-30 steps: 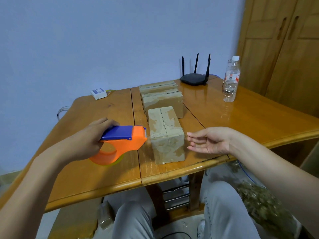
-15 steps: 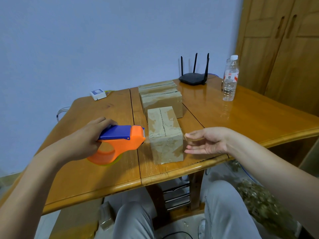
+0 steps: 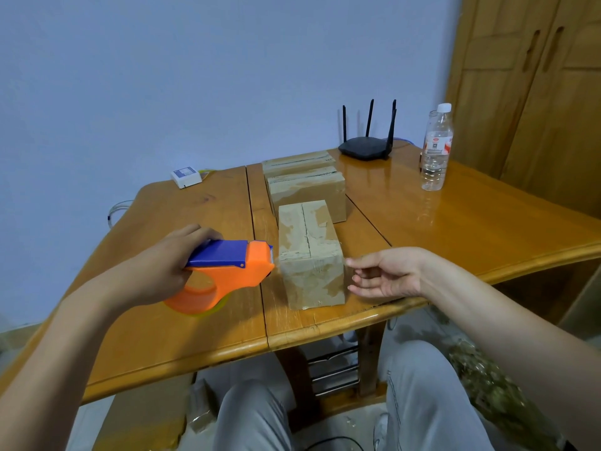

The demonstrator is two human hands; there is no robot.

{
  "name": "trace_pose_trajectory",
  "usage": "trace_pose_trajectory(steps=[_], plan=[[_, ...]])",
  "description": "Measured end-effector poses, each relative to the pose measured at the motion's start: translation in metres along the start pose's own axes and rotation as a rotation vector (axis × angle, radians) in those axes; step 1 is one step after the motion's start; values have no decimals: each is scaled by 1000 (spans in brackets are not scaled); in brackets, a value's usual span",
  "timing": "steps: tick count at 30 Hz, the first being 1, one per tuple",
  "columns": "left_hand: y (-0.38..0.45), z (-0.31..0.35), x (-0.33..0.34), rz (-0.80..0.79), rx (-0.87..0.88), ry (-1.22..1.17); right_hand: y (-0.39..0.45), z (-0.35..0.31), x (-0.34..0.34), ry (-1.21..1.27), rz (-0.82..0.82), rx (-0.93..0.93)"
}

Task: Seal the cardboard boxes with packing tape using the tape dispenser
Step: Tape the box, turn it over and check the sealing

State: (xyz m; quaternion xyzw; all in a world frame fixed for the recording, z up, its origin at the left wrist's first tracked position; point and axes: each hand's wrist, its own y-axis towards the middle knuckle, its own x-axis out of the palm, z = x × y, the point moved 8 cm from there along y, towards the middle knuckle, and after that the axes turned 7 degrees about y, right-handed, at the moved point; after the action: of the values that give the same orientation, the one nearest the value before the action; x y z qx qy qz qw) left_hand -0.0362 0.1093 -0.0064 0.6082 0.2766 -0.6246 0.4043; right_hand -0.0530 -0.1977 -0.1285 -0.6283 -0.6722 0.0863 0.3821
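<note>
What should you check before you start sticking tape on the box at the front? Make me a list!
1. Tape dispenser held firmly: ok, the left hand grips its handle.
2. Dispenser's front end close to the nearest box: ok, it sits just beside the box's left edge, though touching cannot be told.
3. Box held steady: not ok, the right hand is beside the box with loose fingers, not clearly pressing it.
4. Flaps shut: ok, the top seam looks closed.
5. Tape end ready to stick: cannot tell, it is too small to see.
6. Room to pull: ok, bare table lies around the box.
</note>
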Motion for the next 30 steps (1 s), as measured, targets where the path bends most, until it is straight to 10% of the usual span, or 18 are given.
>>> trace_pose_trajectory(steps=[6, 11, 16, 30], plan=[[-3, -6, 0, 7, -11, -3, 4, 1, -15, -11, 127, -155], [-2, -11, -4, 21, -19, -6, -30, -47, -15, -443, 286, -754], [0, -12, -6, 28, -6, -11, -70, -67, 37, -1054, 30, -1266], [-2, -8, -10, 35, 2, -32, -54, -52, 51, -1410, -217, -1256]])
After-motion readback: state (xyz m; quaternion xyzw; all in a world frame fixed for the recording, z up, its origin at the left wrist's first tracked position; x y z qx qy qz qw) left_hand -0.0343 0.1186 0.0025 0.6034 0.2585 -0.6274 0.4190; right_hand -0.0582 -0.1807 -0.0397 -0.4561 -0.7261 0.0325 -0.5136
